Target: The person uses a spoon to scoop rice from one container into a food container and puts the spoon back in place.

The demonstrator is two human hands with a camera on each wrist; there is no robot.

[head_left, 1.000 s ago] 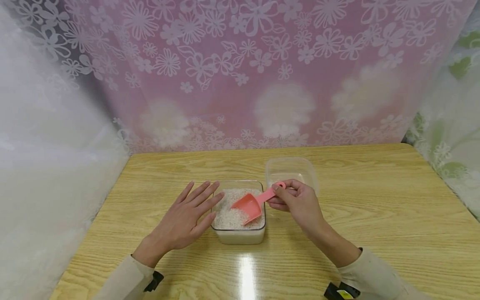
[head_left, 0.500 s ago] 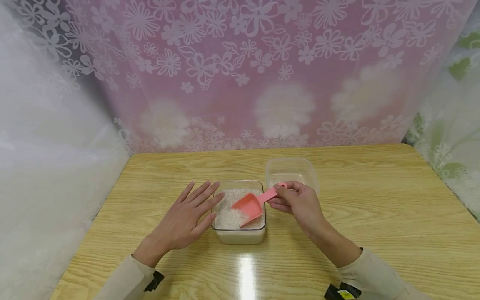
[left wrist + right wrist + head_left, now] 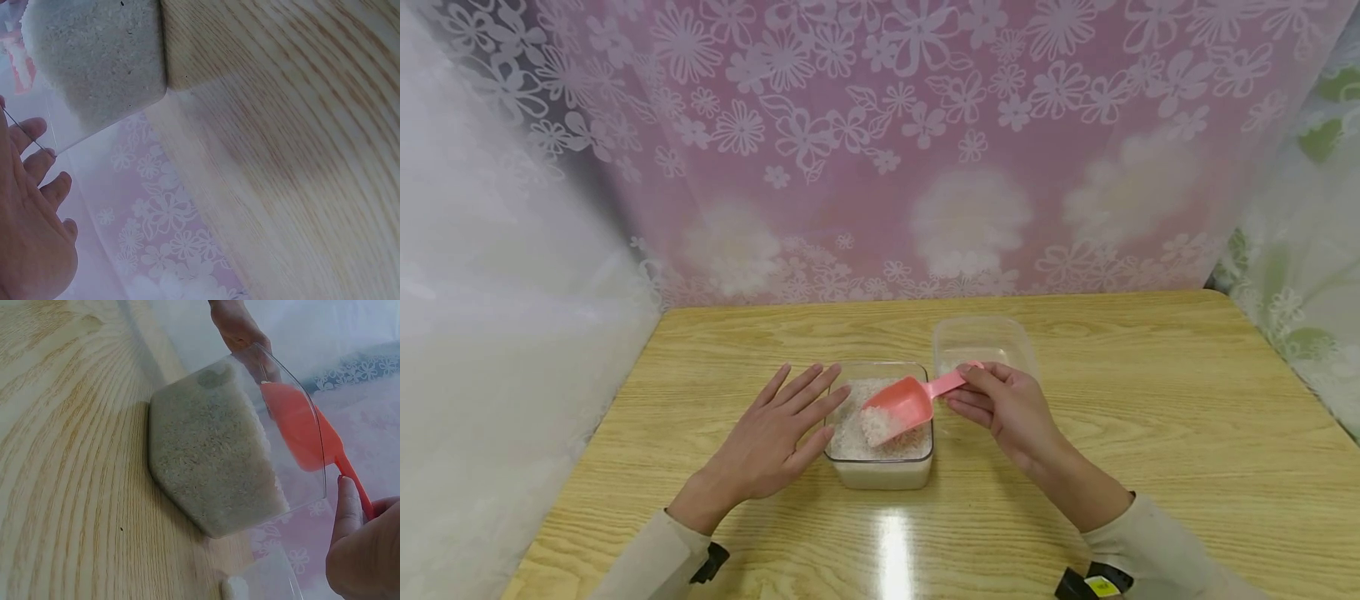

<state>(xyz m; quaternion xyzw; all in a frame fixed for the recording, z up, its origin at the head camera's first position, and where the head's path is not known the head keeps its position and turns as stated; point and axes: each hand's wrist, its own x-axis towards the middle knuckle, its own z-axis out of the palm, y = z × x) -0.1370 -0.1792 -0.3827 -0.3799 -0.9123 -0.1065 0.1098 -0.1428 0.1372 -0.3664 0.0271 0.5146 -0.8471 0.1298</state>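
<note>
A clear square container [image 3: 883, 477] of white rice [image 3: 206, 450] stands on the table. My left hand [image 3: 767, 446] lies with straight, spread fingers at its left rim; in the left wrist view the fingertips touch that rim. My right hand [image 3: 1015, 412] pinches the handle of a pink scoop [image 3: 912, 403] between thumb and fingers. Rice heaps at the scoop's front left, and its bowl is over the rice in the container. From the right wrist view, the scoop [image 3: 300, 428] is at the rim, above the rice level.
Behind my right hand stands a second clear container [image 3: 985, 333], partly hidden; the right wrist view shows some rice [image 3: 236, 587] in it. The wooden table [image 3: 1150, 417] ends at a pink floral curtain [image 3: 850, 167] at the back.
The scoop has risen and tipped back, moving slightly right with my right hand, and now carries a heap of rice. My left hand has stayed in place.
</note>
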